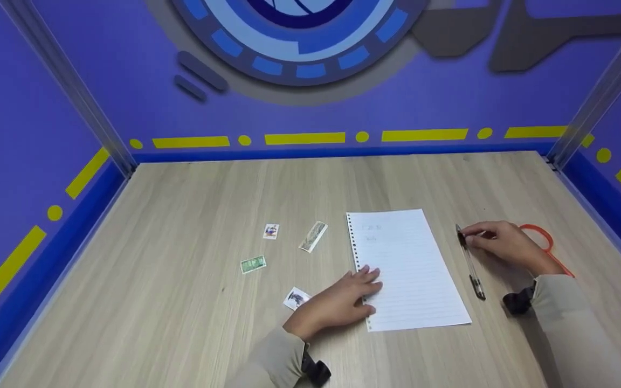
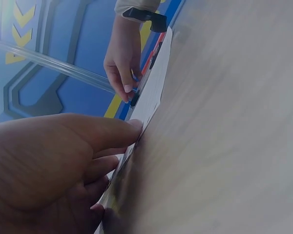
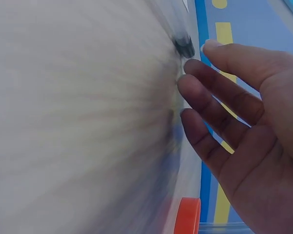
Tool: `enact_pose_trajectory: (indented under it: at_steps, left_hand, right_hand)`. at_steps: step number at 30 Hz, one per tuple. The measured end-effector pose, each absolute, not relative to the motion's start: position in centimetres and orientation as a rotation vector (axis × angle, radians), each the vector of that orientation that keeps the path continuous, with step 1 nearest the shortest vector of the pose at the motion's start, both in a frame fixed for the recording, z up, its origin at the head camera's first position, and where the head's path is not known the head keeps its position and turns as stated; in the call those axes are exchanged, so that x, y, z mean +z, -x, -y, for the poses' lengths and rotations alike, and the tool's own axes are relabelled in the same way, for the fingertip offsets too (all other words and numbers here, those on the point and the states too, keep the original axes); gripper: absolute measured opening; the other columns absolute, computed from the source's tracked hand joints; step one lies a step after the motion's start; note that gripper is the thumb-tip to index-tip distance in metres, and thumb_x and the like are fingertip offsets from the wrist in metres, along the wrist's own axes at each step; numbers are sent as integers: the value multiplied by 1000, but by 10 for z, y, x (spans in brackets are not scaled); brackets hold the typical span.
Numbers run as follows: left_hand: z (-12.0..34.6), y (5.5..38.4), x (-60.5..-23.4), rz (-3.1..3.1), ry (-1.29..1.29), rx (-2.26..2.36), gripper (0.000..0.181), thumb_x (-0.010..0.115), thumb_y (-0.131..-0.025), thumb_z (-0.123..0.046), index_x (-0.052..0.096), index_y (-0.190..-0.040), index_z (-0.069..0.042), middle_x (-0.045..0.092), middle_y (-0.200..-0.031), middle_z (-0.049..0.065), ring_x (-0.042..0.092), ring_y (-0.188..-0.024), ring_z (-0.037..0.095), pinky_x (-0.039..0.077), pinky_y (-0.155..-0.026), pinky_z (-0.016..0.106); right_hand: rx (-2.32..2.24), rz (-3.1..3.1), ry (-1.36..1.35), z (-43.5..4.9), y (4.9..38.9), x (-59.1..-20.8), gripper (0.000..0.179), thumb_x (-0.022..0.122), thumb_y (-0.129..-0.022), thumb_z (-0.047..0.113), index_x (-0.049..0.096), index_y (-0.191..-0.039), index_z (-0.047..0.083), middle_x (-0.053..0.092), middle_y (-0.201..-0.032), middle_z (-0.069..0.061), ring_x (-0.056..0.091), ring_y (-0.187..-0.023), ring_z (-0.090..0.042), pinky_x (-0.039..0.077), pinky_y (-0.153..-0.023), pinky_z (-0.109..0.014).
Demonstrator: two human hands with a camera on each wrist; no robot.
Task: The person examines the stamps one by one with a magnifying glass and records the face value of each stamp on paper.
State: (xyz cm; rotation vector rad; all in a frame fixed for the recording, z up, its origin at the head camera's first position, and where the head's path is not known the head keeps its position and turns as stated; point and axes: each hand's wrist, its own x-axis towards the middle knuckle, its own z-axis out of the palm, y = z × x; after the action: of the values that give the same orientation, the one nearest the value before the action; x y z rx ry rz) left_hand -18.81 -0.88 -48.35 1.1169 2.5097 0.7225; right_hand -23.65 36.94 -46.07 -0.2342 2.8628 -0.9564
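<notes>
A lined sheet of paper [image 1: 410,275] with punched holes down its left side lies on the table, with faint writing near its top. My left hand [image 1: 337,302] rests across its lower left edge, fingers spread and thumb on the paper. To the right of the sheet lies a clear pen [image 1: 470,264] with black parts, its cap apparently on the lower end. At the pen's far end is my right hand [image 1: 504,245], thumb and fingertips beside it. In the right wrist view the fingers [image 3: 205,92] are loosely bent, with a gap between them and the pen [image 3: 184,46].
Orange-handled scissors [image 1: 550,237] lie partly hidden behind the right hand. Left of the paper are several stamps: a small one [image 1: 271,231], a long one [image 1: 314,236], a green one [image 1: 253,264] and one [image 1: 295,298] by the left wrist. Blue panels [image 1: 310,124] enclose the table.
</notes>
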Motion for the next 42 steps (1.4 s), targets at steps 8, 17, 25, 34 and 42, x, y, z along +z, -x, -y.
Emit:
enact_pose_trajectory:
  at_steps: [8,17,25,34,42]
  left_hand:
    - [9,185,-482,-2538,-1128,691,52,57,-94,-20,46,-142,-7,32,-156,10,22,-147,26,22,-120,47]
    - [9,184,-477,-2566,-1094,710,52,52,-94,-18,42,-145,-7,32,-155,12,24,-146,29,21,-121,43]
    - [13,186,-471,-2619,-1042,728,50,55,-95,-21,46,-142,-9,39,-153,10,32,-144,26,23,-120,37]
    - [19,191,-462,-2609,-986,796,46,55,-96,-21,49,-141,-10,43,-150,7,39,-140,22,31,-117,34]
    - [29,197,-458,-2632,-981,897,40,56,-96,-17,57,-134,-9,51,-144,8,46,-135,22,35,-114,34]
  right_hand:
    - [-940,-2854,231,-368,233,-458,39,61,-94,31,65,-123,6,63,-122,-20,59,-95,-21,50,-69,-16]
    - [-908,-2860,237,-368,231,-457,40,61,-93,34,65,-124,7,63,-123,-20,58,-99,-23,48,-73,-16]
    - [-902,-2854,208,-370,230,-455,41,61,-94,33,64,-125,7,63,-123,-20,59,-99,-24,49,-71,-17]
    - [-920,-2885,236,-371,225,-450,43,58,-96,35,63,-126,5,63,-125,-21,59,-104,-28,48,-74,-13]
    - [-947,-2978,203,-372,218,-443,43,58,-95,37,64,-124,5,64,-124,-20,60,-107,-34,46,-74,-10]
